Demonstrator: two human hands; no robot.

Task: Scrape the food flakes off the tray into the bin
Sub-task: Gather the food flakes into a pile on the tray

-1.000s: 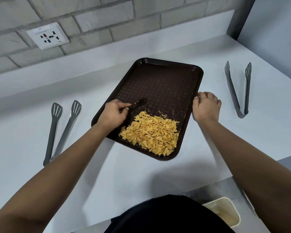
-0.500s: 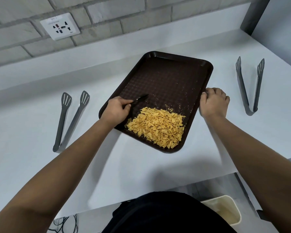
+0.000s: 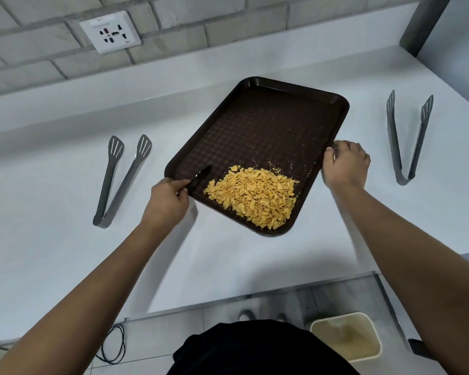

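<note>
A dark brown tray (image 3: 266, 123) lies at an angle on the white counter. A heap of yellow food flakes (image 3: 253, 196) fills its near corner, with a few crumbs scattered beyond. My left hand (image 3: 168, 200) is at the tray's left edge, shut on a small black scraper (image 3: 201, 175) whose blade rests on the tray left of the heap. My right hand (image 3: 345, 165) grips the tray's right rim. A cream bin (image 3: 347, 336) stands on the floor below the counter's front edge, to the right.
Grey tongs (image 3: 121, 180) lie on the counter left of the tray, and a second pair of tongs (image 3: 408, 136) lies to the right. A wall socket (image 3: 110, 32) sits on the brick wall. A black cable (image 3: 114, 345) lies on the floor.
My left hand has drawn back with the scraper from beside the heap to the tray's left edge. The view has tipped down, showing more floor and the bin.
</note>
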